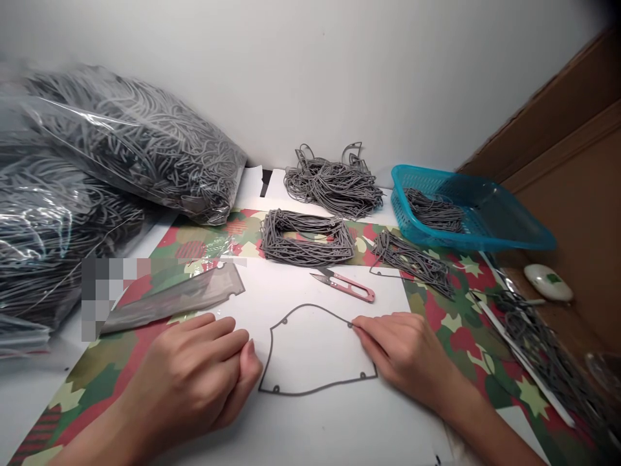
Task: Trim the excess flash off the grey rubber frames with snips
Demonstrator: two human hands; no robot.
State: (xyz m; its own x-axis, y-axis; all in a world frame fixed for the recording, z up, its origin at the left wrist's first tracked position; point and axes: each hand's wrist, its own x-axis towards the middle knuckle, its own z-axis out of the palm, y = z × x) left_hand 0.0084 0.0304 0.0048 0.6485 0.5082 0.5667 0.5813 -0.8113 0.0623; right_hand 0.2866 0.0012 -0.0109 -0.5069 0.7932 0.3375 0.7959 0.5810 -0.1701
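Note:
A thin grey rubber gasket loop (310,306) with small eyelets lies flat on a white sheet (315,421). The fingertips of my right hand (402,356) pinch its upper right corner. My left hand (189,369) rests beside its left edge with the fingers curled. Red-handled thread snips (347,286) lie above the loop, out of reach of neither hand's fingers but not touched. A translucent grey gasket-shaped sheet (194,294) lies up and left of my left hand.
Tangled grey loops form several piles (334,188) behind the sheet, on a camouflage-patterned mat (460,330). A blue plastic basket (427,175) holds more. Large clear bags of loops (136,142) fill the left. A cardboard wall (567,168) stands right.

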